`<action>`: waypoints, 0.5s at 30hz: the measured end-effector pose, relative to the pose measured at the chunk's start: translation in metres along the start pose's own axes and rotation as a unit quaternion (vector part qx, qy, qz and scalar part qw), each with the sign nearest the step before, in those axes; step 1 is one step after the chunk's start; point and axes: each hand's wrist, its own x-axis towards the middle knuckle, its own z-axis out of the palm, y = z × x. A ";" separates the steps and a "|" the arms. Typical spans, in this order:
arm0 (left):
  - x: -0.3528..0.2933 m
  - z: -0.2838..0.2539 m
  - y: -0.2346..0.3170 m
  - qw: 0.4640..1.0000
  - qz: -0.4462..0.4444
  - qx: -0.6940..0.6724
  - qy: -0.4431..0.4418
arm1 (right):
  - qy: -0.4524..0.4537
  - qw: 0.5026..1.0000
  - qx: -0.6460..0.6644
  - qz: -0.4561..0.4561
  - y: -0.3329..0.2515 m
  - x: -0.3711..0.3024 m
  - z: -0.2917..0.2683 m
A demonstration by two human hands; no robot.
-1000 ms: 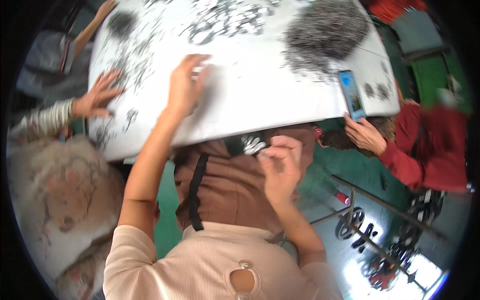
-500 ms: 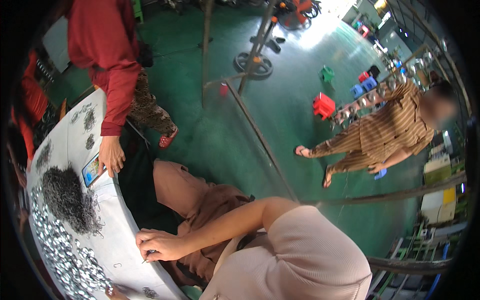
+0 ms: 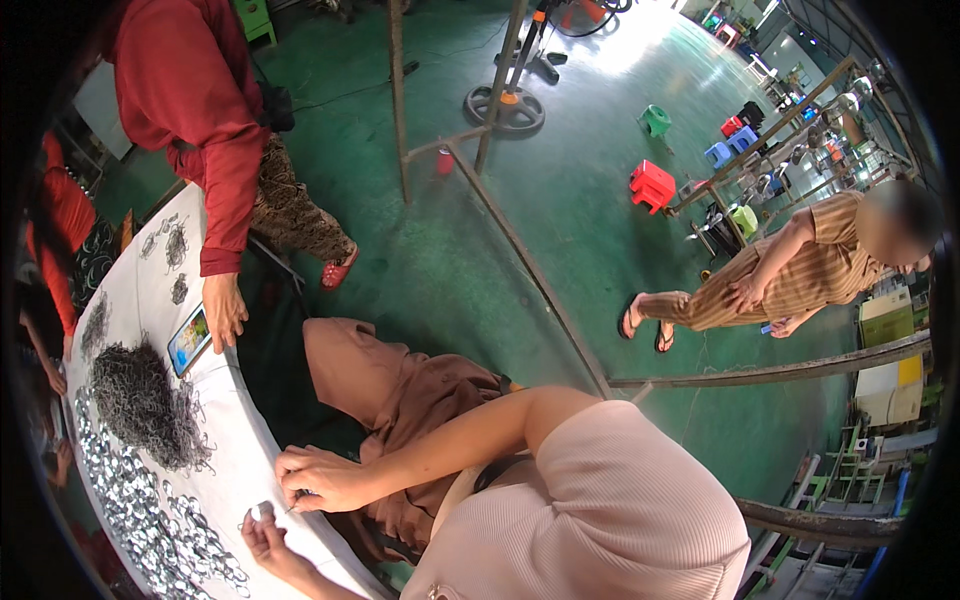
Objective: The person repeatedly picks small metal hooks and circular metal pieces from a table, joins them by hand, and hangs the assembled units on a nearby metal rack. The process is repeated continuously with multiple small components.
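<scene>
"Over the near edge of the white table, what is seen to have changed?"

"The left hand, barely shown at the picture's rim half a second ago, has been brought up over the table, just beside the right hand; the two held pieces have thus been set near each other"

"And how are they gripped?"

"At the table's edge, a thin dark piece is pinched by the right hand's nearly closed fingertips; over the table, a small pale piece seems to be held between the left thumb and fingers, its exact shape too small to be told"

"And the loose pieces?"

"Farther in on the table, silver discs are spread beside a dark heap of hooked wires, touched by neither hand"
</scene>
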 end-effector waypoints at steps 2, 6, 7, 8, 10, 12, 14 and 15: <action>-0.022 0.028 0.019 0.999 -0.011 -0.040 -0.002 | 0.002 1.000 -0.011 0.008 0.001 0.002 0.002; -0.038 0.041 0.028 0.994 -0.019 -0.104 0.010 | 0.028 0.999 -0.032 -0.025 0.001 0.005 0.003; -0.040 0.044 0.030 0.993 -0.017 -0.116 0.018 | 0.029 0.999 -0.039 -0.026 0.000 0.005 0.001; -0.041 0.046 0.030 0.992 -0.021 -0.122 0.022 | 0.028 0.998 -0.045 -0.027 -0.001 0.006 -0.002; -0.044 0.046 0.033 0.993 -0.019 -0.116 0.030 | 0.033 0.998 -0.042 -0.025 -0.002 0.007 -0.001; -0.044 0.043 0.032 0.992 -0.027 -0.114 0.050 | 0.031 0.997 -0.060 -0.034 -0.001 0.011 -0.001; -0.045 0.040 0.026 0.992 -0.017 -0.115 0.053 | 0.027 0.996 -0.076 -0.043 0.004 0.012 0.002; -0.048 0.038 0.029 0.993 -0.012 -0.103 0.062 | 0.029 0.996 -0.063 -0.055 0.004 0.014 0.002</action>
